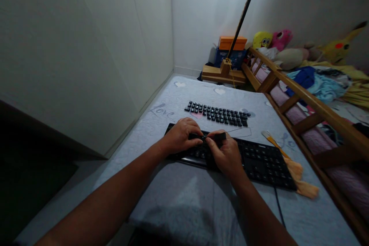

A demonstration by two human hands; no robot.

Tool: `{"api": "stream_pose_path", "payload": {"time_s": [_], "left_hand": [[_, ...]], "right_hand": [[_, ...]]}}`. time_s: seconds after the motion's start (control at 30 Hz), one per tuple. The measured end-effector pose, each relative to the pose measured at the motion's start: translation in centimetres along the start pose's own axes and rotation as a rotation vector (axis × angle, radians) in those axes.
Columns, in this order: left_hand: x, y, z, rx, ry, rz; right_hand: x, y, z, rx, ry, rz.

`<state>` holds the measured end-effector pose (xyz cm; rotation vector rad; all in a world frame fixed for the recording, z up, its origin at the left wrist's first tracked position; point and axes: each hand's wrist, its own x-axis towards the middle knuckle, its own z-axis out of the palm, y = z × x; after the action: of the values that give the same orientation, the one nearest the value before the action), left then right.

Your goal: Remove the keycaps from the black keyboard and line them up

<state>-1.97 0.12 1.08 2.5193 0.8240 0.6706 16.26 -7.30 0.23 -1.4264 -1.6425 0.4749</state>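
Note:
A black keyboard (259, 165) lies on the light cloth-covered surface, with its cable running toward me. My left hand (183, 135) rests over the keyboard's left part, thumb and fingers pinched near its middle; what they hold is too small to tell. Close beside it, my right hand (226, 152) is closed on a small black tool (220, 136) with thin wire at its end, its fingertips almost meeting the left ones. Behind the keyboard, loose black keycaps (219, 114) are laid out in rows.
Right of the keyboard are a brush (275, 144) with a yellow handle and an orange cloth (307, 189). A wooden bed rail (314, 102) runs along the right side. White cabinet doors (115, 46) stand left. A wooden stand (223, 73) with a pole is at the far end.

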Motion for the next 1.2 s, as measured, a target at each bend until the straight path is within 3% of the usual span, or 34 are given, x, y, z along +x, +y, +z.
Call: {"api": "stream_pose_path", "payload": {"time_s": [0.17,0.37,0.47,0.6,0.8,0.97,1.2], "left_hand": [[1.1,0.3,0.1,0.103,-0.034,0.041],[1.7,0.9,-0.2,0.21,-0.003,0.068],[2.2,0.4,-0.2,0.218,0.041,-0.014],[3.7,-1.0,0.3,0.291,0.062,-0.229],[7.1,-2.5,1.6,0.411,-0.077,-0.401],[8.7,-3.5,2.8,0.452,-0.112,-0.439],[8.6,-4.7,3.5,0.497,-0.118,-0.432]], "right_hand": [[-0.3,0.9,0.3,-0.087,0.067,-0.06],[-0.3,1.9,0.2,-0.065,0.164,-0.025],[-0.2,2.2,-0.2,-0.089,0.203,-0.029],[-0.1,2.3,-0.5,-0.141,0.23,-0.078],[-0.1,2.5,-0.3,-0.201,0.235,-0.162],[-0.1,2.6,-0.4,-0.198,0.224,-0.156],[-0.1,2.7,-0.3,-0.184,0.229,-0.152]]}}
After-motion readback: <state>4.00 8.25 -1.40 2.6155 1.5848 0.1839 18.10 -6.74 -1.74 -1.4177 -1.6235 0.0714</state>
